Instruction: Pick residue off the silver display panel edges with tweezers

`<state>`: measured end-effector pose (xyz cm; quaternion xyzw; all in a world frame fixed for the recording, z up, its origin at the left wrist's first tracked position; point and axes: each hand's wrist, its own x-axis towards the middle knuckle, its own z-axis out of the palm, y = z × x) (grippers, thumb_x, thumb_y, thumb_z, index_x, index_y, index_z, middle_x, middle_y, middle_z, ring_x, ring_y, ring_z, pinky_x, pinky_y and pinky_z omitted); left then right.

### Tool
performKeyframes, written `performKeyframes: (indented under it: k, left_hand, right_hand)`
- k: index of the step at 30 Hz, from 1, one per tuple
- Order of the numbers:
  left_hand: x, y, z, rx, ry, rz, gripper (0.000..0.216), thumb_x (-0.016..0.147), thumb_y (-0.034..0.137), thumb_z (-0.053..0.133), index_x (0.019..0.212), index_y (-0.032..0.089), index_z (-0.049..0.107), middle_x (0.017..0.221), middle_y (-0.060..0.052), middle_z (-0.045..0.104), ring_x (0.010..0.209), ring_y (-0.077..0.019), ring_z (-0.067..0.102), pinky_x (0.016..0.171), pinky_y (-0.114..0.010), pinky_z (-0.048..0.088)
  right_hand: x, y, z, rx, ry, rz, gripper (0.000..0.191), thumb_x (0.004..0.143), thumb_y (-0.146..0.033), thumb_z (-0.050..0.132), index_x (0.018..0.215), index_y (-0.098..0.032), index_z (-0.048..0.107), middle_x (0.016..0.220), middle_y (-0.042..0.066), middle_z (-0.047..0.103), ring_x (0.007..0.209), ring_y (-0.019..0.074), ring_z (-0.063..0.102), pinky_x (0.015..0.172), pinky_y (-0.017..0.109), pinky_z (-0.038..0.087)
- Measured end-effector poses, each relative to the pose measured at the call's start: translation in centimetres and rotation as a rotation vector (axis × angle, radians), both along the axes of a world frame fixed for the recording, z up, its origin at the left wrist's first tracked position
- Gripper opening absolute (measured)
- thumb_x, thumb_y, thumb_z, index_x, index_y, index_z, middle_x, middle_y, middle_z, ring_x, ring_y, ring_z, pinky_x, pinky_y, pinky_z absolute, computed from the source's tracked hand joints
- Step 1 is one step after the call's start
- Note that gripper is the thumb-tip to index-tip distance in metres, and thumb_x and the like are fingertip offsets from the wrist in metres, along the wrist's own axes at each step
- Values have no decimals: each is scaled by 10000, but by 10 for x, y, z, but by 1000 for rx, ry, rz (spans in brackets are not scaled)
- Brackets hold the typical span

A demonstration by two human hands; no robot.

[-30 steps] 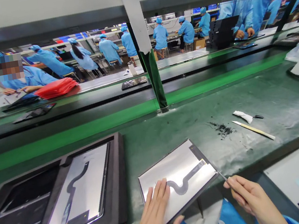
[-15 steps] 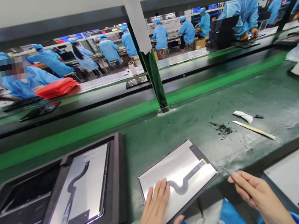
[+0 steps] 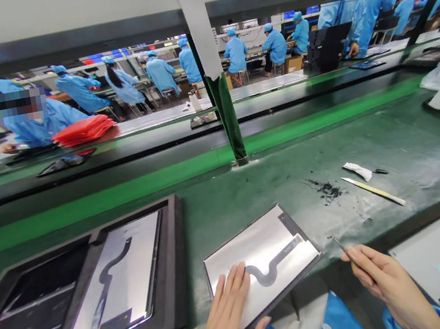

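Observation:
My left hand (image 3: 230, 316) lies flat on a display panel (image 3: 269, 229), fingers stretched over its silvery back and the thumb by its near edge. A dark, curved flex cable (image 3: 265, 276) runs over that back, its left end hidden by my fingers. My right hand (image 3: 380, 278) pinches slim metal tweezers (image 3: 338, 244) just right of the panel, apart from it. A tiny dark bit shows by the tip. Farther back on the green bench are black scraps (image 3: 327, 191) and a knife with a yellowish handle (image 3: 376, 191).
At left, a black foam tray (image 3: 178, 240) holds a similar panel (image 3: 134, 259) and dark glossy panels. A white-wrapped tool (image 3: 359, 170) lies beyond the knife. A post (image 3: 232, 122) rises from the bench's back edge. Several people in blue work behind; red sheets (image 3: 84, 129) lie there.
My right hand and the tweezers have moved a little right and up, away from the panel's corner. My left hand and the panel stay put.

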<state>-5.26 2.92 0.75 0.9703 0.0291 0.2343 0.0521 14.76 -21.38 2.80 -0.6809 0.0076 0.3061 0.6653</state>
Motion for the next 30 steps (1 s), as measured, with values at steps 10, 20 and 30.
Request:
performKeyframes:
  k: [10, 20, 30]
  left_hand:
    - [0, 0, 1, 1, -11, -4, 689, 969, 365, 560, 1556, 168, 258, 1474, -136, 500, 1357, -303, 475, 1099, -448, 452]
    - [0, 1, 0, 40, -3, -5, 675, 969, 370, 558, 1541, 136, 287, 1469, -145, 506, 1362, -296, 475, 1097, -446, 451]
    - [-1, 1, -4, 37, -30, -6, 646, 973, 359, 545, 1530, 127, 313, 1472, -149, 503, 1361, -292, 477, 1117, -443, 426]
  right_hand:
    - [7, -6, 1, -6, -25, -10, 638, 638, -777, 714, 779, -158, 641, 507, -91, 354, 447, 48, 218, 428, 215, 111]
    - [10, -3, 14, 7, -15, -98, 676, 510, -786, 777, 703, -157, 623, 470, -100, 334, 426, 32, 202, 422, 210, 89]
    - [14, -5, 18, 14, -44, -121, 660, 513, -765, 791, 693, -147, 646, 467, -92, 347, 421, 36, 217, 407, 206, 95]
